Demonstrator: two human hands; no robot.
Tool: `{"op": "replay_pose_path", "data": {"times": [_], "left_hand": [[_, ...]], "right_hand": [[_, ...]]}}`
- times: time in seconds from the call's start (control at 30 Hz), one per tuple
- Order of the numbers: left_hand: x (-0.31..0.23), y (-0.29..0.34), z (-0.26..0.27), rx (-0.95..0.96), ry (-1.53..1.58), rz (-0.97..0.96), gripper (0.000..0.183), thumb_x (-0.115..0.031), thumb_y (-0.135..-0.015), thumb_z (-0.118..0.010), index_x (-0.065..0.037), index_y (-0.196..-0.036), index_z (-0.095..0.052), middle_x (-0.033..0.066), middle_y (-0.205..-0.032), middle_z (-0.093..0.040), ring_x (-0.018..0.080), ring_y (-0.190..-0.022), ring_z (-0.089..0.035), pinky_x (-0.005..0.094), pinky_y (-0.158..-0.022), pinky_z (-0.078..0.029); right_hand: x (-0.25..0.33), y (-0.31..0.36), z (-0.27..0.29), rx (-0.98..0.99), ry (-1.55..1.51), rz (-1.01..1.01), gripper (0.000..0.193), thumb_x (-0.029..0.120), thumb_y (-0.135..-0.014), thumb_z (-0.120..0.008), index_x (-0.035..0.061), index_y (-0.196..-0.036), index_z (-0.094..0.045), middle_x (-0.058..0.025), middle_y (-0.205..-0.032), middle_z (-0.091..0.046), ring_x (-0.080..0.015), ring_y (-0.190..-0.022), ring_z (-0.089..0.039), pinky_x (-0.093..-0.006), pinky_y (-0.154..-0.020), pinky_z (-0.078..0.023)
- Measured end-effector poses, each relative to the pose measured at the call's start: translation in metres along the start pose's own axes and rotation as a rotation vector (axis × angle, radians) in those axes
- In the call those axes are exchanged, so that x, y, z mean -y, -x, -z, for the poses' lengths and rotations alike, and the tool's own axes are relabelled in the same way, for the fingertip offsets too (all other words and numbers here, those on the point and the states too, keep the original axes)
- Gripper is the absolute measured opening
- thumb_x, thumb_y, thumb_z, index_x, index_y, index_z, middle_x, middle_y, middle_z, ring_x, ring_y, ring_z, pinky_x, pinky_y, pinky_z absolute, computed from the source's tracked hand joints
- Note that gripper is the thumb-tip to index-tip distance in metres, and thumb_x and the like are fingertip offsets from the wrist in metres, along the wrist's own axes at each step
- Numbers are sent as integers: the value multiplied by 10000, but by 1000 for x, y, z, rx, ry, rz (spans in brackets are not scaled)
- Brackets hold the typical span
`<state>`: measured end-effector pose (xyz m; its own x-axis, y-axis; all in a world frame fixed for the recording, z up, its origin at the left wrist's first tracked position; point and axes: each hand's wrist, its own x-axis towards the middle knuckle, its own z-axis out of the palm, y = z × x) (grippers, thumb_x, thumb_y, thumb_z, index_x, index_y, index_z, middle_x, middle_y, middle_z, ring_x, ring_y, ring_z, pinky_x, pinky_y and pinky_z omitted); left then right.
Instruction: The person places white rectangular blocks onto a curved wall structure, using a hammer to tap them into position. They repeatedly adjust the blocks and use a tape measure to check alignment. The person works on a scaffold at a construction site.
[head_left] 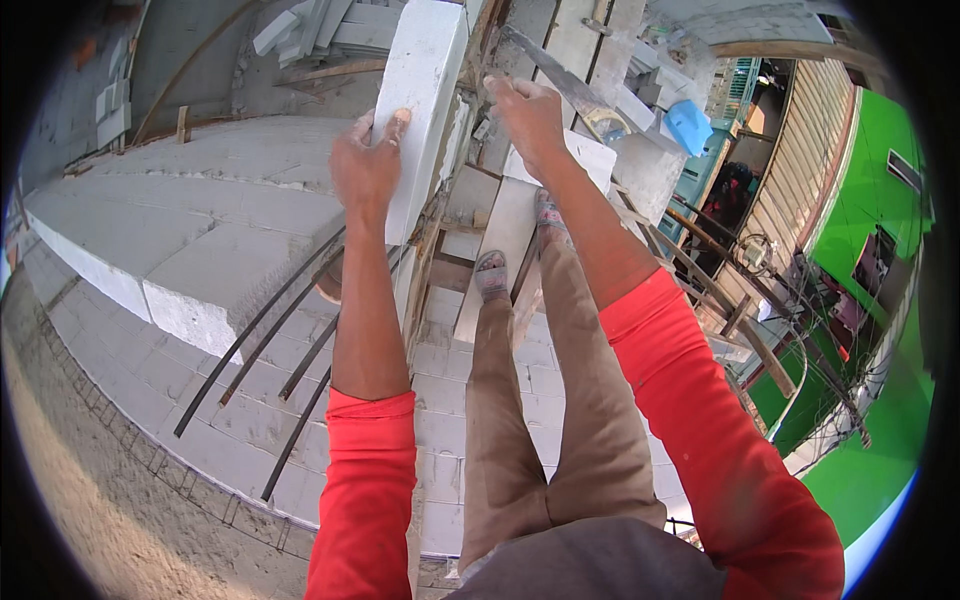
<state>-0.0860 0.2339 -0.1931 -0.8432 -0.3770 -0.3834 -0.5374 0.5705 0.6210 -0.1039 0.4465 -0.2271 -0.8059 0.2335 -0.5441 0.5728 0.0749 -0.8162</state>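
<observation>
In the head view, the left hand grips the long white block by its left edge, thumb on top, fingers part-curled down the side. The right hand, loosely half-closed and seemingly empty, hangs right of the block, near a saw. Steadying the block would best use both palms, spread along opposite sides.

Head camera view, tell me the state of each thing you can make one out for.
White block: in one piece as far as visible, gripped
Left hand: on the block, thumb on its top face
Right hand: off the block, fingers loosely bent, nothing visible in them
Dark rods: bare, ends exposed
Red sleeves: forearms uncovered
Sandals: worn
</observation>
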Motion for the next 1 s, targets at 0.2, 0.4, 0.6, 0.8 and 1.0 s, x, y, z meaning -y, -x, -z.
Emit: {"op": "replay_pose_path", "data": {"times": [0.2,0.4,0.6,0.8,1.0], "left_hand": [[-23,9,5,-17,-78,-16,509,-343,-946,-788,9,-1309,-729,235,-1173,-775,317,-1049,-760,402,-949,-540],[-6,3,-5,-38,32,-58,525,-348,-942,-799,22,-1307,-725,224,-1151,-784,306,-1023,-764,390,-930,-543],[-45,-18,-22,-97,37,-109,498,-311,-936,-817,52,-1265,-736,210,-1101,-797,257,-984,-767,359,-897,-548],[-66,-53,-33,1,154,-167,457,-299,-962,-799,61,-1239,-746,170,-1086,-805,190,-958,-731,323,-894,-532],[-85,-49,-31,81,155,-146,429,-253,-1003,-757,68,-1287,-723,129,-1062,-800,126,-936,-673,286,-885,-519]], "right_hand": [[-206,106,68,86,241,-319,309,302,-925,-695,24,-1002,-806,-199,-817,-741,-293,-785,-711,-410,-796,-547],[-205,204,95,42,360,-509,272,232,-918,-690,-14,-982,-788,-197,-869,-761,-296,-854,-735,-403,-785,-540],[-222,177,67,112,221,-278,275,236,-934,-691,-25,-986,-762,-165,-742,-714,-267,-742,-716,-405,-714,-531],[-59,102,23,110,98,-182,437,344,-959,-704,-65,-1110,-739,-229,-1005,-741,-284,-907,-724,-420,-787,-561],[41,1,-37,-183,116,229,631,419,-929,-724,-149,-1201,-685,-280,-1090,-700,-392,-1018,-696,-470,-925,-540]]}}
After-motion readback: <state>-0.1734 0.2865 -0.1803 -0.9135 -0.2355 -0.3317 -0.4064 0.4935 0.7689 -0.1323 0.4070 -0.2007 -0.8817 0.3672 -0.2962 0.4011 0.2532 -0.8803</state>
